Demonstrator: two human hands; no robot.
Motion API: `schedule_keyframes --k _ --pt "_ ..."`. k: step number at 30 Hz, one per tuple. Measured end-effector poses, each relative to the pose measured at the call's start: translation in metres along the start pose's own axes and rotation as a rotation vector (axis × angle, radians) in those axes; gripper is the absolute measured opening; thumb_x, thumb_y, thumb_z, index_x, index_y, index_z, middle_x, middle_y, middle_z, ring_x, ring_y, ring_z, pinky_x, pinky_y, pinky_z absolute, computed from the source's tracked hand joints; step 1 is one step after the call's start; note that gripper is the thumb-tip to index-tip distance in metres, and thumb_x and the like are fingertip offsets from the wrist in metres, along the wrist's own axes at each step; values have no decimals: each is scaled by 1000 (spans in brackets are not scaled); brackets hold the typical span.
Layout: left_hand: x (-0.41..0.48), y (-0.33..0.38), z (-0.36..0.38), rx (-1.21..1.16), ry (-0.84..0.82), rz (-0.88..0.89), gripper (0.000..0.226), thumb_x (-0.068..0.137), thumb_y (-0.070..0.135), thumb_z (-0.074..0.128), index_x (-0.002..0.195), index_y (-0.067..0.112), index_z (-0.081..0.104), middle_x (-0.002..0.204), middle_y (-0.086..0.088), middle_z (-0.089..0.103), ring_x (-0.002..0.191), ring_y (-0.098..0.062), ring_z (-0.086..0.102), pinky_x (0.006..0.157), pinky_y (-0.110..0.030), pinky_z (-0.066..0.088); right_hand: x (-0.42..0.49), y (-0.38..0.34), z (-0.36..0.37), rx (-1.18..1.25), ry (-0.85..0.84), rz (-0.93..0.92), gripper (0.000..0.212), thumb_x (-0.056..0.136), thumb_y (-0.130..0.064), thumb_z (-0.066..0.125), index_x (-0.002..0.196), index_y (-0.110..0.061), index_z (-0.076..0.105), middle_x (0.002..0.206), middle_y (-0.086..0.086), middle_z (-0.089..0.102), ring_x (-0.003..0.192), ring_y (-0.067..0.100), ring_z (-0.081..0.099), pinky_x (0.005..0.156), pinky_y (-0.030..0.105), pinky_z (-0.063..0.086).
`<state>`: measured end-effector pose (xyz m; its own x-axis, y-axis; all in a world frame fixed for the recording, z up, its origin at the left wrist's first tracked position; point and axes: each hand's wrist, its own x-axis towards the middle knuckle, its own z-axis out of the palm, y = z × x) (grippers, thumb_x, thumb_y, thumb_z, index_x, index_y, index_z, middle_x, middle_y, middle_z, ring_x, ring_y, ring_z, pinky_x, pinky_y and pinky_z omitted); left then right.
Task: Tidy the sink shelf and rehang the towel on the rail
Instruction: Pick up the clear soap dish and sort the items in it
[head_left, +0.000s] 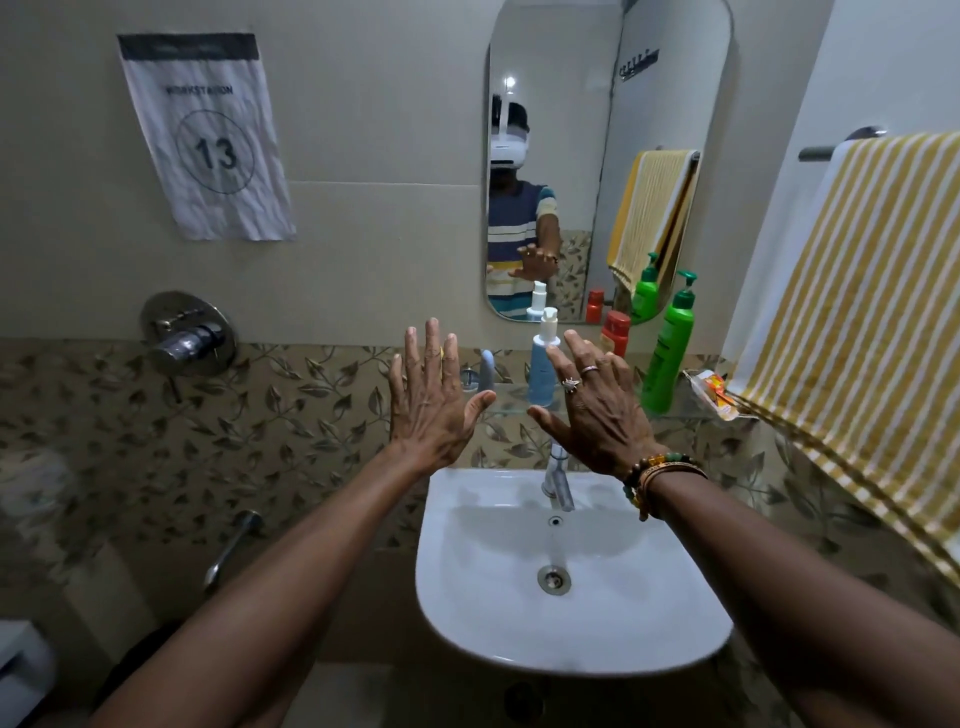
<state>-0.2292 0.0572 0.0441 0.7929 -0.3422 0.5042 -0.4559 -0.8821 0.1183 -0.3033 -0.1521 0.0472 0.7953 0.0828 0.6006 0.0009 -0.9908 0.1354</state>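
A glass sink shelf (506, 408) runs under the mirror. On it stand a pale blue pump bottle (542, 364), a red-capped orange bottle (616, 332), a tall green pump bottle (669, 353) and a small pale object (487, 368). At the shelf's right end an orange packet (717, 395) lies in a wire holder. A yellow and white striped towel (852, 332) hangs over the rail (831, 148) on the right wall. My left hand (431, 405) and my right hand (597, 415) are held up in front of the shelf, fingers spread, holding nothing.
A white basin (571, 597) with a chrome tap (558, 478) sits below my hands. A mirror (608, 156) hangs above the shelf. On the left wall are a paper sign marked 13 (208, 140), a chrome shower mixer (187, 335) and a spout (234, 545).
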Motion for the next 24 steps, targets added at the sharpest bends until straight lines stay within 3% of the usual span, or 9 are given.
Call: schedule_keyframes --k 15,24 --pt "22 7 39 40 -21 -7 91 93 67 30 156 13 -7 161 -12 -22 149 -31 -22 121 -50 -7 24 29 43 105 10 15 83 89 -63 45 153 -12 28 160 19 19 142 37 30 112 51 26" --pt "48 8 41 43 55 57 94 90 71 24 156 11 -3 156 -9 -28 149 -32 -20 114 -42 -21 38 33 42 39 10 20 82 90 -60 51 152 -11 31 160 19 20 143 38 28 113 51 25"
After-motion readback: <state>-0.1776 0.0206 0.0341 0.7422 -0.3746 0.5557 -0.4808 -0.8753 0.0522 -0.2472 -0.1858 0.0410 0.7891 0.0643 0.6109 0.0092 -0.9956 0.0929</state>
